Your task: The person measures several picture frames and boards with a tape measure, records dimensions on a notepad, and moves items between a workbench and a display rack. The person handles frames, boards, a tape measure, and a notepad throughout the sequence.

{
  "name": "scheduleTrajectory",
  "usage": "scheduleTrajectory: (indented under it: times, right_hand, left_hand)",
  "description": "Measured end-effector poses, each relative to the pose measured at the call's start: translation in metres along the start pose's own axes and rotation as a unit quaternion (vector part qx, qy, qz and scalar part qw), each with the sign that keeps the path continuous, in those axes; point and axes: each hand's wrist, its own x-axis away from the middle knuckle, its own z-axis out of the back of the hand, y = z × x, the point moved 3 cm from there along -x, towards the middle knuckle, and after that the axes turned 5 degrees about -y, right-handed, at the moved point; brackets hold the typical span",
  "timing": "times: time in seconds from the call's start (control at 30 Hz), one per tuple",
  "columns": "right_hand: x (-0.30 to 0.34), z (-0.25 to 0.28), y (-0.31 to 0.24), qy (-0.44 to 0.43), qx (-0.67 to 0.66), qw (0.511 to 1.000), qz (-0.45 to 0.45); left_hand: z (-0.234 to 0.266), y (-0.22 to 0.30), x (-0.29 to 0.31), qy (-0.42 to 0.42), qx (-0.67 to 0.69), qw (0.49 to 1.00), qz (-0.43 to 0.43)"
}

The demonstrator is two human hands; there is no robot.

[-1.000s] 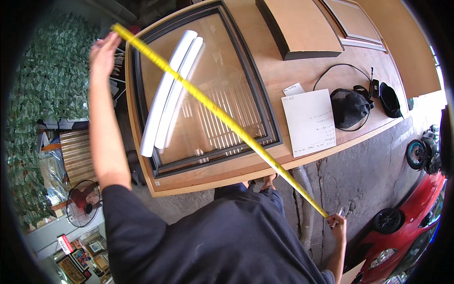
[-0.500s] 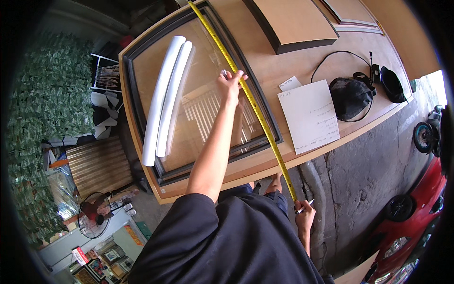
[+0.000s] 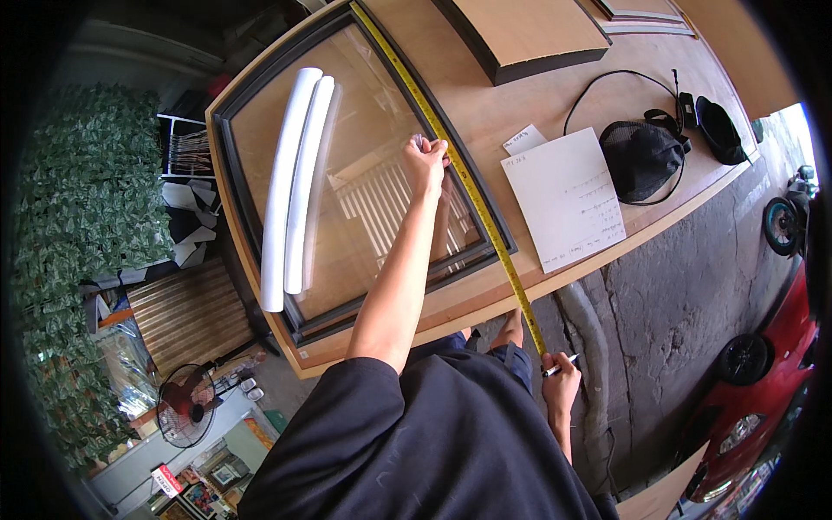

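A long yellow tape measure blade [image 3: 469, 185] runs along the right side of a dark-framed glass panel [image 3: 364, 113], past the table edge and down to my right side. My left hand [image 3: 426, 165] is closed over the panel, its fingertips at the blade's left edge; a small shiny thing shows in its curled fingers, too small to name. Off the table's near edge, my right hand [image 3: 563, 381] closes on the blade's lower end and also holds a white marker pen [image 3: 559, 366]. The tape's case cannot be made out. Two white rolls [image 3: 290, 182] lie on the glass.
A written paper sheet [image 3: 563, 199], a black mesh cap [image 3: 641, 160] and a dark cable lie on the wooden table [image 3: 485, 113], right of the panel. Farther back is a black-edged box-like panel [image 3: 529, 35]. A standing fan [image 3: 186, 406] is at lower left, a red car [image 3: 763, 381] at right.
The tape's far part has shifted right, from the table's far edge onto the panel frame. My left hand is slightly lower, still by the blade. My right hand has turned a little, pen still held.
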Motion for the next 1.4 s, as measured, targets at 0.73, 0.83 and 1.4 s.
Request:
scheduleTrajectory:
  times: [0.73, 0.83, 1.4]
  right_hand:
    - [-0.037, -0.006, 0.011, -0.086, -0.043, 0.995, -0.040]
    - [-0.038, -0.009, 0.014, -0.110, -0.053, 0.992, -0.043]
    - [-0.043, -0.003, 0.003, -0.188, -0.065, 0.976, -0.087]
  left_hand:
    - [0.045, -0.014, 0.175, -0.243, -0.453, 0.794, -0.325]
    - [0.050, -0.016, 0.176, -0.222, -0.491, 0.784, -0.308]
    - [0.050, -0.038, 0.187, -0.114, -0.522, 0.769, -0.350]
